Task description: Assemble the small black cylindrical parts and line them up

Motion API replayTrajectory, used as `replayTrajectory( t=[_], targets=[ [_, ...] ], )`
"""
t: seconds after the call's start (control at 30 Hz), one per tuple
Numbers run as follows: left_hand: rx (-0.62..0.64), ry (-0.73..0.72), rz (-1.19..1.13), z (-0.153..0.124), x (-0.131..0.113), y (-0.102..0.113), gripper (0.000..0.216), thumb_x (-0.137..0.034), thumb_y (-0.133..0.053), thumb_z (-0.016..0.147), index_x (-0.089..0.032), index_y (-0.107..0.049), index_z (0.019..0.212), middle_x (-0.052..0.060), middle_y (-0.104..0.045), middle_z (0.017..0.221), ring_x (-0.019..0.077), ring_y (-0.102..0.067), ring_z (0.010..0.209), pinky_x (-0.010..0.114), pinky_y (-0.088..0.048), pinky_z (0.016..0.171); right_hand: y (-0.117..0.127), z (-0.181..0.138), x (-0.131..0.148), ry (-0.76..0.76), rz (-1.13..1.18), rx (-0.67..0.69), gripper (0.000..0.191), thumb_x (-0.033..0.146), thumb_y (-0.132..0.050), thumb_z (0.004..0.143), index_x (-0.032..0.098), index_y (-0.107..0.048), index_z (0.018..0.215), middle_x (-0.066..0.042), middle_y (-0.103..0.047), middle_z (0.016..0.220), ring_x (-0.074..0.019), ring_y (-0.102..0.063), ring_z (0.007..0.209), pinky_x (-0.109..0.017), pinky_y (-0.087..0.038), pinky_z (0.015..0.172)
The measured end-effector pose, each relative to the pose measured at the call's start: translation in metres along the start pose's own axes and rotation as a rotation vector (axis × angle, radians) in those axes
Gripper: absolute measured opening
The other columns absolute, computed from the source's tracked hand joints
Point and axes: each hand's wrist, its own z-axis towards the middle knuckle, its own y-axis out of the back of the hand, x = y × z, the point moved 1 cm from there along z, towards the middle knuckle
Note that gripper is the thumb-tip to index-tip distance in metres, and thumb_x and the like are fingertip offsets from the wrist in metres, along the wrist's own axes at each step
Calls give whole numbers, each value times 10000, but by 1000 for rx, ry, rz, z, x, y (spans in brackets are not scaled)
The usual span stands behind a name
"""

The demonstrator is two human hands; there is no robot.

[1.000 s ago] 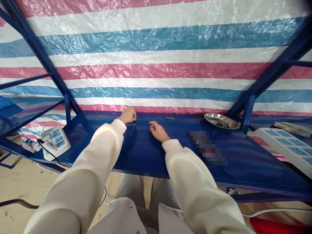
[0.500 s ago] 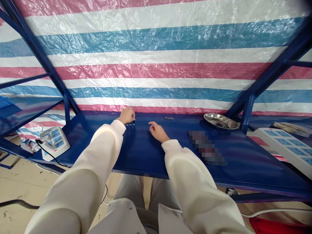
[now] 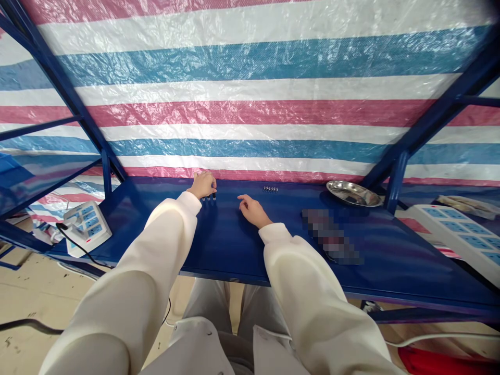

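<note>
My left hand [image 3: 203,184] is at the back of the blue table, its fingers bent down over a row of small black cylinders [image 3: 214,196] with pale lower ends. Its fingertips close on the rightmost cylinder; part of the row is hidden behind the hand. To the right, my right hand [image 3: 253,211] hovers over or rests on the tabletop with the index finger stretched out and the others loosely curled. Nothing shows in it. Beyond it, near the back edge, several small shiny metal pieces [image 3: 270,189] stand in a line, too small to identify.
A shiny oval metal dish [image 3: 353,194] sits at the back right of the blue table [image 3: 230,250]. Closer lies a dark pixelated object [image 3: 332,239]. White power strips [image 3: 88,229] flank both sides, the left with a cable. A striped plastic sheet [image 3: 250,112] hangs behind.
</note>
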Motion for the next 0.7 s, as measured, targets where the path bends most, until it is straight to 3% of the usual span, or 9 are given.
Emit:
replayTrajectory(
  t=[0.23,0.37,0.57,0.7],
  targets=[
    [2,-4,-5,-1,0,2,136,-237,-721,663,-170,-687,777,89,-610,992,312,-501,1053,527,-303,939,-2,1,-3,16,5,-16,346,116,-401,793,190,-564,1090,-30,-667,786,-152,-617,724,-283,-467,766],
    [-95,-26,-49,-5,-7,7,92,-241,-667,725,-168,-676,780,92,-626,987,304,-513,1057,523,-312,940,-3,1,-4,21,10,-16,348,113,-399,798,199,-561,1093,-19,-664,771,-144,-612,704,-277,-470,754],
    [-358,-152,-374,-20,-38,10,167,-239,-520,827,-162,-663,790,55,-670,834,180,-601,816,312,-443,785,-2,2,-3,18,-22,-35,309,108,-418,790,187,-615,1015,-38,-673,832,-156,-624,792,-306,-470,826],
    [-412,-59,-618,-34,-63,-10,179,-249,-504,830,-158,-646,770,26,-676,743,128,-600,682,239,-454,683,-1,2,-5,22,-58,-62,273,93,-429,782,177,-647,924,-71,-672,958,-170,-617,905,-317,-459,874]
  ],
)
